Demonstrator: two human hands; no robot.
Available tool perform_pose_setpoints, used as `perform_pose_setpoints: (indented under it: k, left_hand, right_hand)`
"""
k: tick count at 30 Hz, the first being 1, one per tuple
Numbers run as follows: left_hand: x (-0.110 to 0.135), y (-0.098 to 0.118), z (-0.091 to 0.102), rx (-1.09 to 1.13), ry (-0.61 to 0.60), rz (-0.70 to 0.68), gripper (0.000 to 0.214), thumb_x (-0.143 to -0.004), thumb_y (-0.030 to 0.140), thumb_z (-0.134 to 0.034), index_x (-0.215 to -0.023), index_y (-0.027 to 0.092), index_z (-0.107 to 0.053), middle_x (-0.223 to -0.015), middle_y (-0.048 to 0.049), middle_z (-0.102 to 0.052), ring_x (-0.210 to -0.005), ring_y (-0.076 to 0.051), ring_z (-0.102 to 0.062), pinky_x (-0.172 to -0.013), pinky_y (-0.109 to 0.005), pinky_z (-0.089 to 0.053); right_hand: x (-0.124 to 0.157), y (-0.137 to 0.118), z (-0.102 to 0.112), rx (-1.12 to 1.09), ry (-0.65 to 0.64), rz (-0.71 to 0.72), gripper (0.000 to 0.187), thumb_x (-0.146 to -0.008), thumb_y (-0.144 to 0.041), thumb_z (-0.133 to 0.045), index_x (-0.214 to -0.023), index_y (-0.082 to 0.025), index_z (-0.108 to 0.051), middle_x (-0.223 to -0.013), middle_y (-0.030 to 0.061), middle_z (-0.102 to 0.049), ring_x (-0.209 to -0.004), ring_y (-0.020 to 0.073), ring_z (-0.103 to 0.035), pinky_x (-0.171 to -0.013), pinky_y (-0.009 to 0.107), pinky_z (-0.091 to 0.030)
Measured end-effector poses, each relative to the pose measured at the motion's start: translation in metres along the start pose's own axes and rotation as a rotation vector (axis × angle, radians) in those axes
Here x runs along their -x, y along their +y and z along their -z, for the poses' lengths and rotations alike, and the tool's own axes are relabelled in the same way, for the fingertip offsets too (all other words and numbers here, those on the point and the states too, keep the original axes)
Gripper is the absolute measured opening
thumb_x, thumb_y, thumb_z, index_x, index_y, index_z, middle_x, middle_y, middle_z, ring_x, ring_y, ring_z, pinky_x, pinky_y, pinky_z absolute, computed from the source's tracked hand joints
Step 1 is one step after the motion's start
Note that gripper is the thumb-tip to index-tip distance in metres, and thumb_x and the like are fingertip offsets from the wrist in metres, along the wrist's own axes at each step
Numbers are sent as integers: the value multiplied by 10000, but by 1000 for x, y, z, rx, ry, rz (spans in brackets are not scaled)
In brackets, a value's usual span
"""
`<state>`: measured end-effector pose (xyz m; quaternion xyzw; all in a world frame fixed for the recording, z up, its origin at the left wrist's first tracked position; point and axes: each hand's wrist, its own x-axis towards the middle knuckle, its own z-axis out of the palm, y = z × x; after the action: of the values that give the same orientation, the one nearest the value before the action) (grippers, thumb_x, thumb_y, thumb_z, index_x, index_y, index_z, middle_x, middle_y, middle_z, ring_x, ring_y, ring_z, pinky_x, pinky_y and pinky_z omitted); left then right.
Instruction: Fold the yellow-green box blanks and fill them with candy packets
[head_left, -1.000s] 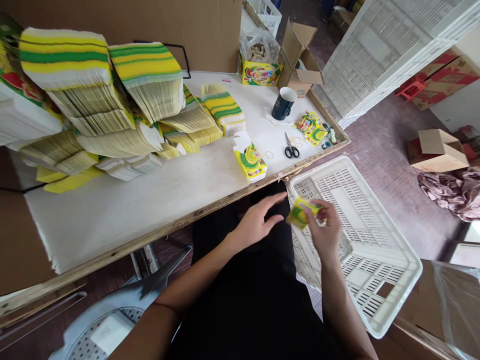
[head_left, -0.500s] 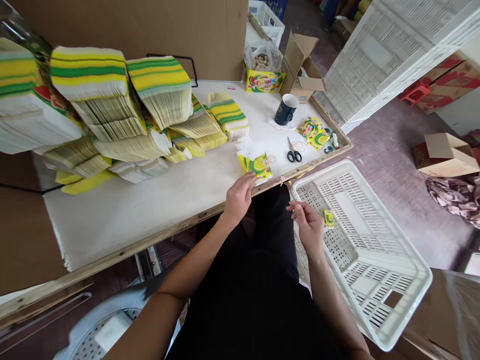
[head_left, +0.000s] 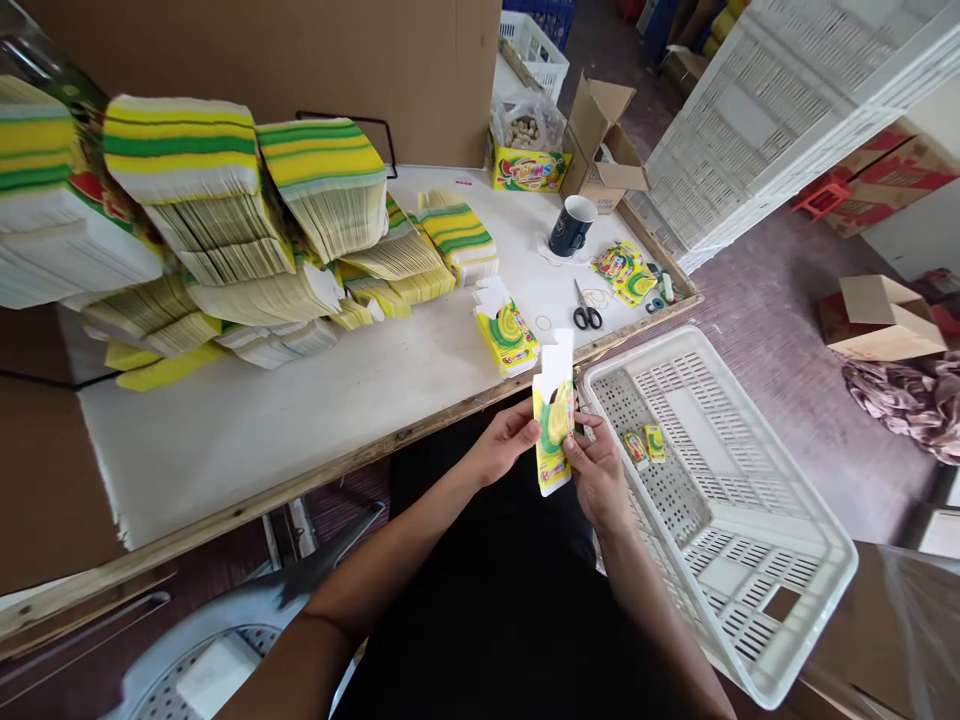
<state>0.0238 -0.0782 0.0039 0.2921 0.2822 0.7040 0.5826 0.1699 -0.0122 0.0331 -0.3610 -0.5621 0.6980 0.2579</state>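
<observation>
Over my lap, a small yellow-green carton point(head_left: 553, 430) with its white flaps up is held between both hands. My left hand point(head_left: 510, 440) pinches its left edge with thumb and fingers. On the other side, my right hand point(head_left: 598, 460) grips the carton's right edge, thumb on the printed front. A small stack of similar flat cartons point(head_left: 508, 340) lies on the table by its front edge, just beyond my hands. To the right, two small folded boxes point(head_left: 654, 442) rest inside a white plastic crate point(head_left: 750, 560).
Bundles of flat cartons point(head_left: 199, 240) fill the table's left side. Scissors point(head_left: 586, 308), a dark mug point(head_left: 572, 230), more printed packs point(head_left: 626, 272) and a display box point(head_left: 529, 168) stand farther right. A wooden rim point(head_left: 337, 450) edges the table. Stacked white crates point(head_left: 765, 110) rise beyond.
My left hand has drawn a carton from the table stack to my lap, and my right hand has come over to grip it. A second small box now shows in the crate.
</observation>
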Motion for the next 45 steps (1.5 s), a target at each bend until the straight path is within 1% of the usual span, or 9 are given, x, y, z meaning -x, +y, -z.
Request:
perform_pose_setpoints:
  k: [6, 14, 19, 24, 28, 31, 34, 39, 45]
  left_hand:
    - [0, 0, -7, 21, -5, 7, 610, -722, 522, -834, -1222, 205, -690, -1399, -156, -616, -1307, -331, -582, -1092, -443, -494]
    - [-2, -8, -12, -78, 255, 42, 595, -722, 597, -797, -1084, 138, -684, -988, -88, -747, -950, -240, -700, -829, -340, -576]
    - [4, -12, -14, -253, 402, -71, 759, -797, 491, -773, -1400, 214, -407, -1063, -65, -713, -946, -178, -685, -837, -273, -549]
    - [13, 1, -10, -327, 196, -9, 701, -864, 424, -713, -1458, 247, -384, -1128, -80, -688, -948, -165, -674, -852, -264, -541]
    - [15, 6, -5, -306, 68, 105, 508, -807, 413, -778, -1216, 192, -573, -994, -61, -691, -856, -153, -670, -766, -232, -528]
    - [14, 5, -7, -235, 41, 154, 693, -789, 398, -800, -1362, 242, -442, -1040, -62, -702, -834, -154, -689, -766, -249, -544]
    - [13, 3, -8, -200, 11, 167, 896, -802, 396, -787, -1511, 286, -251, -1185, -108, -691, -954, -200, -712, -826, -295, -571]
    - [11, 0, -3, -368, 64, 54, 489, -849, 404, -730, -1273, 200, -597, -1326, -121, -635, -1108, -226, -673, -841, -255, -576]
    - [13, -2, -7, -445, 91, 26, 473, -894, 368, -670, -1342, 248, -577, -1403, -75, -594, -1114, -185, -665, -921, -254, -569]
  right_hand:
    - [1, 7, 3, 151, 98, 151, 396, -854, -460, -742, -1123, -201, -609, -1126, 99, -706, -998, 219, -677, -891, 389, -557]
    - [3, 8, 4, 315, 184, 178, 351, -841, -501, -742, -901, -179, -616, -818, 63, -674, -725, 186, -635, -681, 333, -549]
    - [1, 7, 3, 425, 243, 275, 318, -870, -439, -728, -1004, -189, -585, -851, 44, -634, -706, 151, -587, -631, 284, -505]
    - [-2, -9, 20, 446, 19, 303, 545, -919, -374, -683, -1400, -262, -452, -1126, 72, -639, -784, 144, -606, -672, 286, -515]
    - [-4, -22, 32, 524, -99, 270, 253, -976, -408, -594, -1128, -209, -626, -864, 41, -632, -708, 147, -584, -622, 280, -468]
    - [-6, -23, 33, 617, -50, 338, 243, -982, -414, -579, -930, -192, -664, -845, 53, -624, -740, 160, -584, -659, 298, -468]
    - [-8, -21, 31, 497, 6, 334, 242, -963, -385, -615, -1142, -223, -630, -969, 68, -661, -836, 184, -629, -735, 322, -515]
    - [-7, -27, 35, 612, -6, 448, 318, -1003, -443, -526, -1160, -218, -687, -1097, 101, -651, -976, 215, -605, -819, 354, -486]
    - [-6, -32, 32, 660, -76, 121, 426, -884, -420, -690, -1235, -199, -590, -628, -40, -514, -522, 107, -366, -511, 254, -295]
